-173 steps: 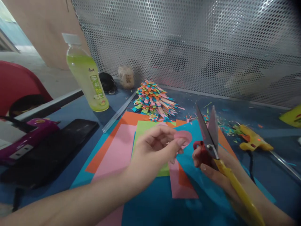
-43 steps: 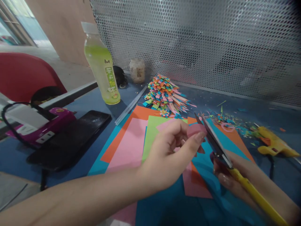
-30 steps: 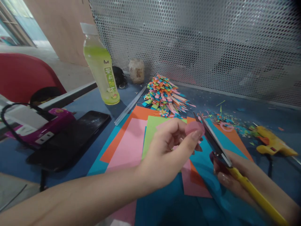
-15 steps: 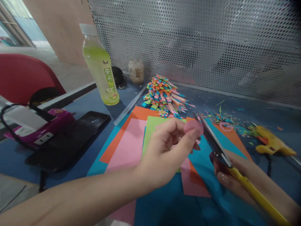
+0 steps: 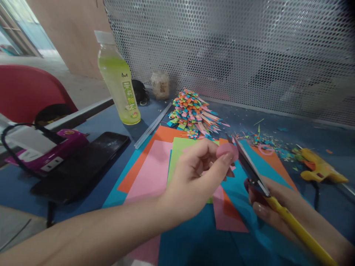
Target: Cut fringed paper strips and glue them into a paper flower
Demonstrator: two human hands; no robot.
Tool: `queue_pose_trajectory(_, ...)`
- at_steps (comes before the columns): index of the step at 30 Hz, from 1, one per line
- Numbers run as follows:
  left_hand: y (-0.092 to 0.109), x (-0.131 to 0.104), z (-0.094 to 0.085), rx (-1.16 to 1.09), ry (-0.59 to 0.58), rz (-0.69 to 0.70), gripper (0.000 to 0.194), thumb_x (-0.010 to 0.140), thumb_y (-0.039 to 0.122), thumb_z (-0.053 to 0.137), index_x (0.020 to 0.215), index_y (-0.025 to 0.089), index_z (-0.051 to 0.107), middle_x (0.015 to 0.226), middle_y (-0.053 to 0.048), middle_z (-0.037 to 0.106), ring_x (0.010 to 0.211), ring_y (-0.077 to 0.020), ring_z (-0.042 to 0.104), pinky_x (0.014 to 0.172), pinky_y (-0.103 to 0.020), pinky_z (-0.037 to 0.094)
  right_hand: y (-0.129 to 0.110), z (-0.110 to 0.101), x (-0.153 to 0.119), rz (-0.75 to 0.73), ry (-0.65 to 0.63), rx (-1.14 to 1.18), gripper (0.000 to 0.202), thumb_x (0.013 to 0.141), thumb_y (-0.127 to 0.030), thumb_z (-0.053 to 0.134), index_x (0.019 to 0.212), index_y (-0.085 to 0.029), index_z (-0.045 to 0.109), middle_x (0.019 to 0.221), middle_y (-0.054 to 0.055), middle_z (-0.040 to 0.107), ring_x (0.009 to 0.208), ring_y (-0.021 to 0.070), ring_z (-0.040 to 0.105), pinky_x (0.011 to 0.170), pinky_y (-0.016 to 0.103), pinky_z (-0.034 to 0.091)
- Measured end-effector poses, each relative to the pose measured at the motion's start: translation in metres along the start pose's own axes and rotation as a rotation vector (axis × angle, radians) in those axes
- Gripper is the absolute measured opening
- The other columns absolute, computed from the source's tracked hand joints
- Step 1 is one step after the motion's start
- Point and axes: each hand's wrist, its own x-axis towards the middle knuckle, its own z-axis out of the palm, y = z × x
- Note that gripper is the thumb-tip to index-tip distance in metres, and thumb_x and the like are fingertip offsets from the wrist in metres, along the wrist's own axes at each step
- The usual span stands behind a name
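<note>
Between thumb and fingers, my left hand (image 5: 194, 177) pinches a small round piece of pink paper (image 5: 226, 149). My right hand (image 5: 280, 207) holds yellow-handled scissors (image 5: 255, 175), their dark blades slightly parted and pointing up beside the right edge of the pink piece. Whether a blade touches the paper I cannot tell. Under both hands lie overlapping coloured sheets, among them a pink sheet (image 5: 149, 166), a green sheet (image 5: 177, 151) and a blue sheet (image 5: 194, 240). Behind them stands a cone-shaped pile of folded paper strips (image 5: 191, 111) in several colours.
A yellow glue gun (image 5: 321, 168) lies at the right near paper scraps (image 5: 273, 144) and a pink paper ring (image 5: 266, 149). Leftward are a drink bottle (image 5: 119, 81), a black phone (image 5: 83, 166) and a purple power strip (image 5: 69, 142). A perforated metal panel (image 5: 235, 48) stands behind.
The scissors and my right hand have shifted slightly left. My left hand keeps its pinch on the pink paper and has barely moved.
</note>
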Motion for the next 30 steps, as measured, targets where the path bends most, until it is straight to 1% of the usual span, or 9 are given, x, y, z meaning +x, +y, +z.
queue_pose_trajectory(5,-0.0006,0.0001,-0.0004,0.023,-0.011,-0.007,0.018,0.082,0.024,0.056,0.067,0.017,0.05,0.06,0.003,0.051,0.055,-0.0069,0.052,0.05,-0.02,0.04,-0.002,-0.0016,-0.0009,-0.004,-0.02,-0.016,0.033,0.076,-0.053,0.049,0.066,-0.023,0.041,0.056,-0.006,0.041,0.048,0.011,0.04,0.042,0.021,0.033)
queue_pose_trajectory(9,-0.0017,0.0003,-0.0005,0.03,-0.011,0.001,0.017,0.082,0.025,0.056,0.068,0.017,0.05,0.061,0.003,0.052,0.055,-0.0069,0.051,0.05,-0.019,0.039,-0.0018,-0.0041,-0.0002,-0.007,-0.045,-0.028,0.035,0.076,-0.055,0.049,0.067,-0.022,0.043,0.057,-0.006,0.042,0.049,0.0105,0.041,0.043,0.021,0.034)
queue_pose_trajectory(12,-0.0022,0.0003,-0.0005,0.038,-0.008,0.015,0.017,0.083,0.024,0.054,0.068,0.017,0.049,0.061,0.003,0.051,0.055,-0.0067,0.051,0.049,-0.019,0.039,-0.0023,-0.0043,-0.0001,-0.005,-0.07,-0.021,0.038,0.075,-0.058,0.05,0.066,-0.022,0.042,0.057,-0.006,0.04,0.048,0.0098,0.039,0.043,0.02,0.032)
queue_pose_trajectory(15,-0.002,0.0001,-0.0007,0.048,-0.008,0.017,0.017,0.083,0.023,0.053,0.068,0.017,0.049,0.06,0.004,0.051,0.056,-0.0064,0.051,0.05,-0.019,0.039,-0.0042,-0.0027,-0.001,0.02,-0.033,-0.01,0.041,0.076,-0.062,0.046,0.067,-0.021,0.041,0.058,-0.006,0.037,0.049,0.0095,0.035,0.044,0.021,0.03)
queue_pose_trajectory(18,-0.0014,-0.0001,-0.001,0.055,-0.009,0.011,0.018,0.083,0.023,0.054,0.067,0.018,0.049,0.06,0.004,0.051,0.055,-0.0064,0.051,0.05,-0.019,0.039,-0.004,-0.002,-0.0012,0.049,-0.051,0.028,0.043,0.074,-0.064,0.047,0.069,-0.021,0.04,0.058,-0.007,0.035,0.049,0.0091,0.033,0.044,0.021,0.027)
queue_pose_trajectory(22,-0.0011,0.0,-0.0017,0.06,-0.01,0.023,0.017,0.083,0.023,0.054,0.068,0.018,0.049,0.061,0.004,0.052,0.056,-0.0064,0.052,0.05,-0.019,0.04,-0.0006,-0.0036,-0.0002,0.064,-0.101,0.026,0.045,0.074,-0.063,0.048,0.066,-0.021,0.038,0.057,-0.007,0.034,0.049,0.0084,0.032,0.044,0.021,0.025)
queue_pose_trajectory(24,-0.0014,0.0003,-0.0021,0.075,-0.008,0.031,0.016,0.083,0.023,0.054,0.069,0.018,0.05,0.062,0.004,0.053,0.056,-0.0066,0.052,0.05,-0.02,0.04,0.0005,-0.0042,0.0,0.066,-0.12,0.051,0.045,0.076,-0.063,0.047,0.066,-0.021,0.037,0.057,-0.007,0.033,0.048,0.0079,0.029,0.043,0.021,0.023)
queue_pose_trajectory(27,-0.0021,0.0008,-0.0026,0.094,0.0,0.043,0.015,0.083,0.024,0.054,0.07,0.018,0.051,0.063,0.004,0.053,0.056,-0.0067,0.051,0.05,-0.02,0.04,0.0011,-0.0041,0.0001,0.08,-0.129,0.085,0.044,0.076,-0.062,0.048,0.066,-0.021,0.036,0.056,-0.008,0.032,0.048,0.0076,0.026,0.044,0.021,0.021)
queue_pose_trajectory(30,-0.0023,0.001,-0.0025,0.094,0.002,0.053,0.015,0.083,0.024,0.055,0.07,0.018,0.052,0.063,0.004,0.053,0.056,-0.0066,0.05,0.051,-0.021,0.04,0.0018,-0.0044,0.0004,0.079,-0.128,0.068,0.043,0.076,-0.061,0.048,0.066,-0.021,0.036,0.056,-0.007,0.033,0.048,0.0078,0.028,0.044,0.021,0.022)
